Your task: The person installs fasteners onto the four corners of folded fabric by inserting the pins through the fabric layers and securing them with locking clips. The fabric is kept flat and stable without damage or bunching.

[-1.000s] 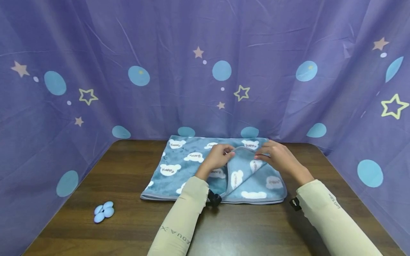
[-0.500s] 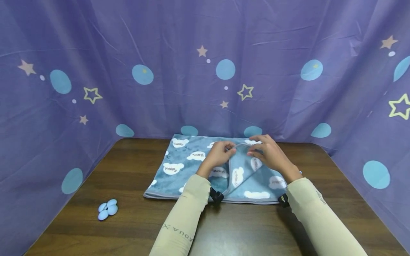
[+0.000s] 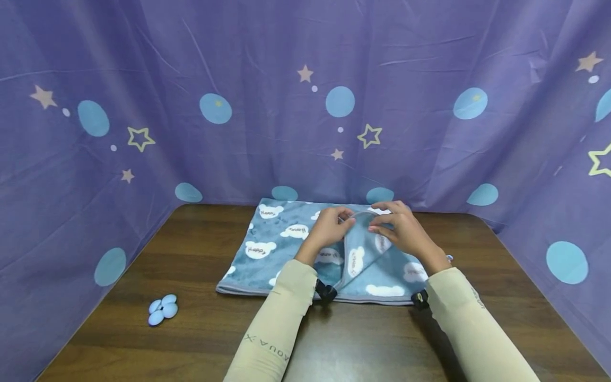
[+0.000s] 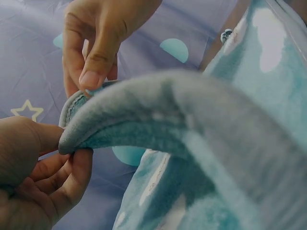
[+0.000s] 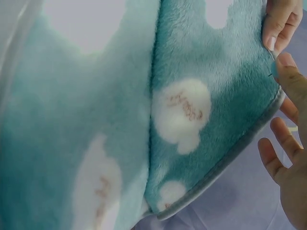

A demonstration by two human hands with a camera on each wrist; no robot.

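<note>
A blue fleece blanket (image 3: 281,265) with white bear heads and grey edging lies folded on the table, one corner turned up. My left hand (image 3: 329,228) pinches the grey edge of that corner between thumb and fingers. Close on its right, my right hand (image 3: 403,231) pinches a small light blue piece (image 5: 274,68) at the same edge, with a thin dark line sticking out from it. The other right fingers spread away from the cloth. In the left wrist view the raised edging (image 4: 182,96) arches across, and the blue piece (image 4: 94,90) shows under the right thumb.
Several light blue oval pieces (image 3: 169,310) sit grouped on the brown table (image 3: 215,339), front left. Another small bluish thing (image 3: 450,258) lies by my right wrist. A purple curtain (image 3: 267,106) with stars surrounds the table's back and sides.
My right hand has moved left along the edge, nearer my left hand, its fingers lifting apart. The left hand keeps its pinch. The head view has shifted slightly.
</note>
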